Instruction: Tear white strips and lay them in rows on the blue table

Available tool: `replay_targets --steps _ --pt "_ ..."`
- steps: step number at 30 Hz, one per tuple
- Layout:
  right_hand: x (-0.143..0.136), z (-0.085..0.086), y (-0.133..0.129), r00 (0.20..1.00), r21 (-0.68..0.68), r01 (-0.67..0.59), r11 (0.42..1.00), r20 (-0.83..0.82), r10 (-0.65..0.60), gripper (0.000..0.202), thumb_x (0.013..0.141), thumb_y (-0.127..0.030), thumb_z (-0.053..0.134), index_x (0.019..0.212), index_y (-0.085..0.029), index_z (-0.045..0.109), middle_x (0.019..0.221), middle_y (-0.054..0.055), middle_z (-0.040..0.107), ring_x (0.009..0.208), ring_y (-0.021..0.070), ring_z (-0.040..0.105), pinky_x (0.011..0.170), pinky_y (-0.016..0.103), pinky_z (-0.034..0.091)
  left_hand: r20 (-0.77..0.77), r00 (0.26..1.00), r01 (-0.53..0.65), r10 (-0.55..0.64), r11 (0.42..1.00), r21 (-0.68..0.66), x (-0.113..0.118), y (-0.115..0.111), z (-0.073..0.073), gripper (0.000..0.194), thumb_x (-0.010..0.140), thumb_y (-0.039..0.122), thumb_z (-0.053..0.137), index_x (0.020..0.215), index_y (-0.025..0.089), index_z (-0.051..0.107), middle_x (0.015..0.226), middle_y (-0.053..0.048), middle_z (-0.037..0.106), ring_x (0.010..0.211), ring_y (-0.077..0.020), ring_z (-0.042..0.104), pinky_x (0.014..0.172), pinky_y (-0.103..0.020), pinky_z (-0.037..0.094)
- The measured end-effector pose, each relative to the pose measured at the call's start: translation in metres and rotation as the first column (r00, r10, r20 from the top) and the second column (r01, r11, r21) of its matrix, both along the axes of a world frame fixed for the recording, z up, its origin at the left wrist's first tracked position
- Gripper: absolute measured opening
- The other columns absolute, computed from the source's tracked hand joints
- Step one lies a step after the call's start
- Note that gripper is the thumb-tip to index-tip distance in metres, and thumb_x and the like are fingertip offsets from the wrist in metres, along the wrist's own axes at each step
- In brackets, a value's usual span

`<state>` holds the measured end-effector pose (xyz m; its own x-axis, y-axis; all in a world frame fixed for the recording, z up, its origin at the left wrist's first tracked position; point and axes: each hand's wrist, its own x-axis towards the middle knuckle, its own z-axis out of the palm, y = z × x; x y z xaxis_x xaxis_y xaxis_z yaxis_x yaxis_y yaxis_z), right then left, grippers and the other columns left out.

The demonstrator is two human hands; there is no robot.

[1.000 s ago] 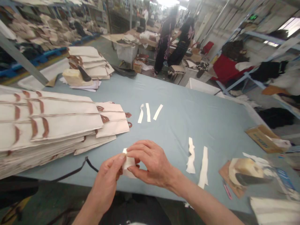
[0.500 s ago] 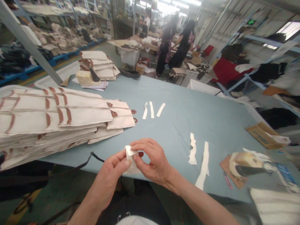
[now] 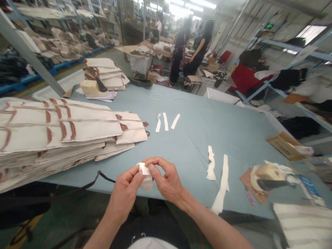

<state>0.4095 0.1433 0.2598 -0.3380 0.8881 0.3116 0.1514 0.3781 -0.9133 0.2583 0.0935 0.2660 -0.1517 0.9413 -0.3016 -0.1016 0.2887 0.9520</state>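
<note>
Both hands meet over the near edge of the blue-green table (image 3: 189, 145). Between them is a small white strip (image 3: 144, 168), folded over at its top, with a paler part hanging below. My left hand (image 3: 127, 185) is closed, pinching the strip's left side between thumb and fingers. My right hand (image 3: 166, 178) pinches its upper right side, also closed. Three short white strips (image 3: 166, 121) lie farther off on the table. To the right lie a crinkled white strip (image 3: 211, 164) and a longer white strip (image 3: 222, 183).
Stacked cream fabric pieces (image 3: 90, 126) with brown loops cover the table's left. A yellowish block-like tool (image 3: 93, 87) with a dark handle stands behind. At right are another dark-handled tool (image 3: 269, 180), a pink cutter (image 3: 249, 196) and a cardboard box (image 3: 285, 147). Two people stand beyond the table.
My fingers have shifted on the white strip, and its folded top shows more plainly. A dark red tip by my right hand is now out of sight. The view has shifted slightly.
</note>
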Motion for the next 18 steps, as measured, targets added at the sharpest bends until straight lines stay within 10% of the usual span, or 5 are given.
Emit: replay_targets --steps 8,18 --pt "0.007 -0.007 0.015 0.981 0.235 -0.057 0.970 0.195 0.011 0.026 0.086 -0.020 0.066 0.111 -0.023 0.067 0.105 0.008 0.079 0.096 0.0234 0.073 0.088 0.037 0.057 0.106 0.991 -0.068 0.079 0.993 -0.097 0.007 0.020 -0.008 0.043 0.078 0.055 0.077 0.081 0.012 0.082 0.070 -0.009 0.076 0.065 -0.0201 0.063 0.064 -0.027 0.049" --pt "0.009 -0.026 0.041 1.000 -0.245 0.017 0.969 -0.007 -0.020 0.018 0.094 -0.033 0.063 0.094 -0.020 0.075 0.094 0.004 0.081 0.087 0.0193 0.075 0.085 0.031 0.058 -0.244 0.970 0.009 -0.009 1.000 0.000 0.021 0.047 -0.018 0.042 0.084 0.055 0.064 0.065 0.017 0.065 0.061 0.002 0.055 0.059 -0.0143 0.047 0.055 -0.024 0.038"
